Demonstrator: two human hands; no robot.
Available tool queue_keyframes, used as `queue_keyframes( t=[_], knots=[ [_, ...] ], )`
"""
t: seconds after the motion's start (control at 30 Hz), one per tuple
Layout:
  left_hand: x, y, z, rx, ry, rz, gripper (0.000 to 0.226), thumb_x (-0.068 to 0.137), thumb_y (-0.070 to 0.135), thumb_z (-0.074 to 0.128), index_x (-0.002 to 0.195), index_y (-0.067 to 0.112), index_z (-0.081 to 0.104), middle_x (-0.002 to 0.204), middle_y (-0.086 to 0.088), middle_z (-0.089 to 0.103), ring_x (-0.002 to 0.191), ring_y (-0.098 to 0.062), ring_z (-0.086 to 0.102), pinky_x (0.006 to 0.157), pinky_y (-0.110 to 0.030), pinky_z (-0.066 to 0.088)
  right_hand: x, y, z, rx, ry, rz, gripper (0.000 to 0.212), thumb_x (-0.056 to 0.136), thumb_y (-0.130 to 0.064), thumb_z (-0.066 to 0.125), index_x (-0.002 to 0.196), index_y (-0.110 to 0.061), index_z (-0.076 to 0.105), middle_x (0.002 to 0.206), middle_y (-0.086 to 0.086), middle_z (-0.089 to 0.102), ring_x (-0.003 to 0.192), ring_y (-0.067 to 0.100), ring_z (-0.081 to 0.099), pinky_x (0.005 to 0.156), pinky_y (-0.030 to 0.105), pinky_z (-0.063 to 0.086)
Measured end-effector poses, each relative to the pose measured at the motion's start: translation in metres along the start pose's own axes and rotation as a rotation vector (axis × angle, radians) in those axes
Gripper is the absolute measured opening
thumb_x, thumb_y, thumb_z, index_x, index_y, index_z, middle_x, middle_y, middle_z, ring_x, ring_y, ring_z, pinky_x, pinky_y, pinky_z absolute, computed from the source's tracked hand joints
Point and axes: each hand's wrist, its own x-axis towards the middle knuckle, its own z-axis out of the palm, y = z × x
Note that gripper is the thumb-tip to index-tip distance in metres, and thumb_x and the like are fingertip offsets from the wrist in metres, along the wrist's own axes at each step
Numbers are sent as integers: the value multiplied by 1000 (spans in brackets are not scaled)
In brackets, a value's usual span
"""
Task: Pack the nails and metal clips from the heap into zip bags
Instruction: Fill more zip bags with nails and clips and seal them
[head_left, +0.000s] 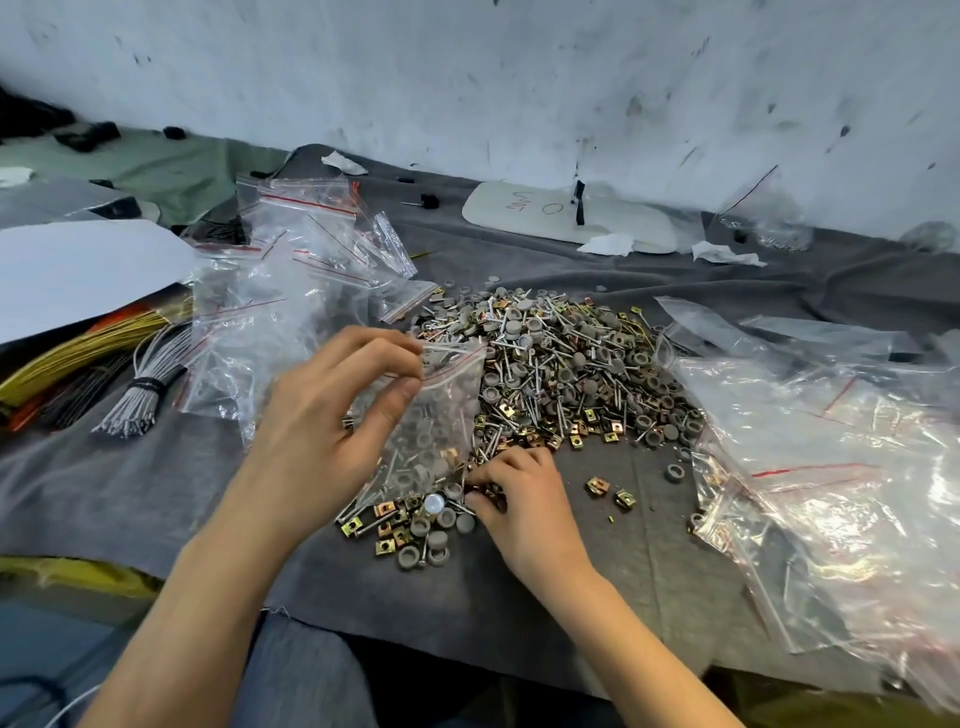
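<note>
A big heap (561, 374) of nails, brass-coloured metal clips and grey round caps lies on the grey cloth in the middle. My left hand (332, 415) pinches the mouth of a small clear zip bag (436, 426) with a red line, holding it over the heap's near edge; a few nails and caps show inside it. My right hand (519, 493) rests on the cloth just below the bag, fingers closed on small metal clips at the edge of a little near pile (410, 525).
A pile of unfilled zip bags (291, 291) lies at the left, filled bags (831, 467) at the right. Bundles of yellow and grey wires (130, 379) lie far left under white paper (78, 270). A white board (566, 215) and tissues sit by the wall.
</note>
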Motion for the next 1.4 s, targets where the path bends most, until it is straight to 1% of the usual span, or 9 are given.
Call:
queue_keyframes(
  t=[0.17,0.37,0.53,0.67,0.77,0.87,1.0,1.2,1.4],
  knots=[
    [-1,4,6,-42,-9,15,24,93,24,51,89,5,66,106,-3,65,99,-9,60,86,-18,45,-2,0,-14,103,89,-48,5,87,-15,68,90,-12,67,96,-3,63,102,20,48,88,33,38],
    [-3,17,17,-95,-92,85,20,93,20,52,90,8,66,110,-3,64,101,-7,60,89,-12,42,15,-27,-98,653,461,21,16,86,-12,69,83,-26,62,76,-13,65,70,2,58,63,13,44],
    [-2,26,27,-137,-127,117,20,93,19,52,92,7,67,110,-2,63,99,-6,59,87,-10,40,5,-54,-135,423,226,-247,10,82,-23,73,87,-27,66,85,-15,65,85,7,61,73,21,46],
    [-3,24,23,-151,-107,120,18,94,19,52,92,8,67,111,-2,63,101,-8,61,88,-15,44,-1,-39,-126,527,366,-158,14,89,-29,63,98,-22,71,105,-7,63,102,6,59,79,17,46],
    [-3,18,16,-126,-74,86,18,94,20,53,91,7,66,110,-3,65,101,-10,62,89,-16,44,0,-21,-107,651,589,104,10,93,-22,60,89,-21,69,83,-6,65,73,-2,54,64,15,40],
    [0,13,10,-92,-23,57,19,93,21,53,90,7,66,109,-2,65,99,-9,61,88,-14,43,-7,-13,-72,474,293,223,11,89,-17,65,81,-23,68,73,-14,65,63,-2,55,63,16,42],
    [1,10,5,-86,11,28,21,93,24,53,91,8,66,109,-2,65,100,-10,62,87,-21,47,-25,-17,-19,123,-123,58,12,84,-25,70,95,-21,69,95,-6,62,91,10,57,80,25,43],
    [-3,10,5,-83,-4,31,20,94,22,52,89,7,65,108,-1,65,98,-9,62,86,-17,46,-28,-17,2,-172,-27,-118,19,86,-27,65,100,-14,65,100,5,59,99,27,56,69,38,49],
    [-5,8,2,-56,-50,27,16,93,19,57,89,7,66,109,0,66,99,-4,60,88,-10,41,-20,-5,-36,365,111,60,4,80,-9,74,82,-12,74,78,-5,71,71,12,63,70,22,49]
  ],
)
